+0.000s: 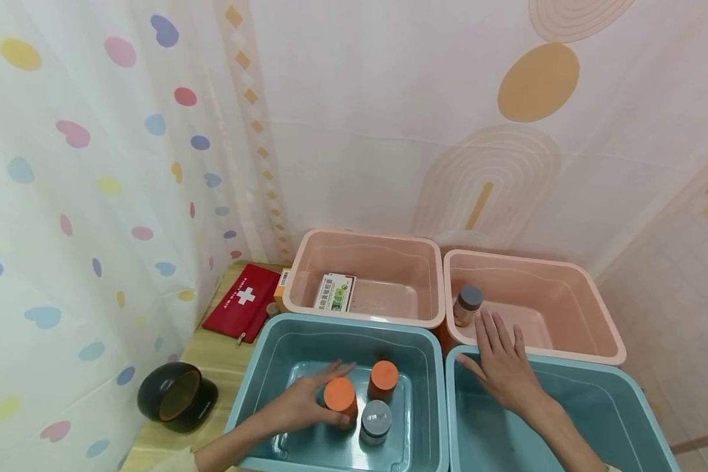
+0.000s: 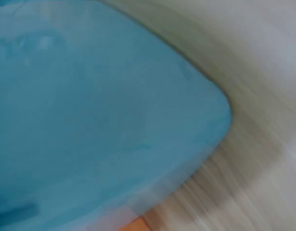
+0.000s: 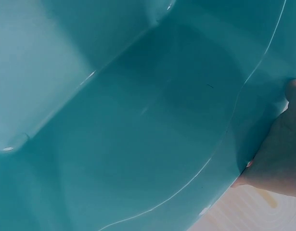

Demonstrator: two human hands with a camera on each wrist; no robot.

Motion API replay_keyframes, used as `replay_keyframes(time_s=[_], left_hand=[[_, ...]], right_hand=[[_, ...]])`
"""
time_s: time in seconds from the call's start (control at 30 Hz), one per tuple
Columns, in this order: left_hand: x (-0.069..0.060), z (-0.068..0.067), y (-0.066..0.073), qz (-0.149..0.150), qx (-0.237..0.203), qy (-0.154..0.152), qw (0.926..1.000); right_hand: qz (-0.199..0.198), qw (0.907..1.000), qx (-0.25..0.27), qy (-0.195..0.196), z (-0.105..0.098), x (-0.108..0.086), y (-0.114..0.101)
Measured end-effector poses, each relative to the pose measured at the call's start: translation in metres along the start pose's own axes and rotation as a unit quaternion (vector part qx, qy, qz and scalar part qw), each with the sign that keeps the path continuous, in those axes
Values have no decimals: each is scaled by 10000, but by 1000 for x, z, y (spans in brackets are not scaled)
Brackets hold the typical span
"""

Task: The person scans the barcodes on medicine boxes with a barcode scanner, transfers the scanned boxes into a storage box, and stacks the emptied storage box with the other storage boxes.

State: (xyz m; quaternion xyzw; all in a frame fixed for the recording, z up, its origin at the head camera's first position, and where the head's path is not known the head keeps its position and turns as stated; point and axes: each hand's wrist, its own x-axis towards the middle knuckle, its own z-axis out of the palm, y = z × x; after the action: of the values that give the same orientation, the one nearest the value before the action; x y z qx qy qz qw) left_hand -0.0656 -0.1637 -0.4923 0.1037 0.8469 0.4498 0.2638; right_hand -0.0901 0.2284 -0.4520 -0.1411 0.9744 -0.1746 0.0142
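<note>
Orange-capped cylindrical bottle (image 1: 339, 393): upright inside the left teal plastic bin (image 1: 342, 320), we see it between the left hand's thumb and fingers.
Left hand (image 1: 303, 401): thumb on the near side, fingers extended at the far side of that bottle; we cannot tell whether it grips. The left wrist view gives us blurred teal plastic and a pale wood-grain surface (image 2: 253, 168).
Right hand (image 1: 504, 375): fingers extended, holding nothing, laid across the far rim of the right teal plastic bin (image 1: 590, 400).
Bottles alongside: we mark a second orange-capped bottle (image 1: 383, 377) and a grey-lidded squat jar (image 1: 375, 423), both close to the first.
Pink plastic bins: behind the teal pair; left one (image 1: 389, 262) holds a white-and-green carton (image 1: 334, 292), right one (image 1: 525, 282) a dark-grey-capped small bottle (image 1: 467, 303) near the right fingertips.
Left side: we log a red first-aid pouch (image 1: 242, 305) and a black rounded object (image 1: 177, 396).
</note>
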Motion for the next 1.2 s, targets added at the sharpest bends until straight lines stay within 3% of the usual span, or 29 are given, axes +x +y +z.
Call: replay_keyframes(time_s=[0.17, 0.37, 0.5, 0.63, 0.7, 0.83, 0.97, 1.13, 1.2], left_hand=[[-28, -16, 29, 26, -814, 801, 9935], [-59, -38, 43, 243, -1928, 1594, 9679], [-86, -59, 47, -77, -1969, 2284, 9534], [-112, -75, 38, -517, -1562, 2892, 9430], [-121, -80, 29, -574, -1548, 3105, 9361], [-132, -85, 7, -541, -2024, 3413, 9163], [-137, -83, -11, -420, -2547, 3677, 8934], [-134, -76, -23, -484, -2538, 4062, 8765], [-132, -74, -27, -431, -2325, 4195, 8764]], right_hand=[[-44, 10000, -67, 13, 2, 0, 1], [-108, 9998, -160, 39, 1, -1, 3], [-90, 9999, -132, -24, 0, 0, 3], [-66, 9999, -129, -58, 0, 0, 2], [-68, 9999, -143, -56, 0, 0, 2], [-92, 9998, -162, -35, 0, 0, 2], [-118, 9999, -95, -27, 0, -1, 2], [-108, 9999, -8, -32, 0, -1, 2], [-109, 9999, -3, -22, 0, -1, 3]])
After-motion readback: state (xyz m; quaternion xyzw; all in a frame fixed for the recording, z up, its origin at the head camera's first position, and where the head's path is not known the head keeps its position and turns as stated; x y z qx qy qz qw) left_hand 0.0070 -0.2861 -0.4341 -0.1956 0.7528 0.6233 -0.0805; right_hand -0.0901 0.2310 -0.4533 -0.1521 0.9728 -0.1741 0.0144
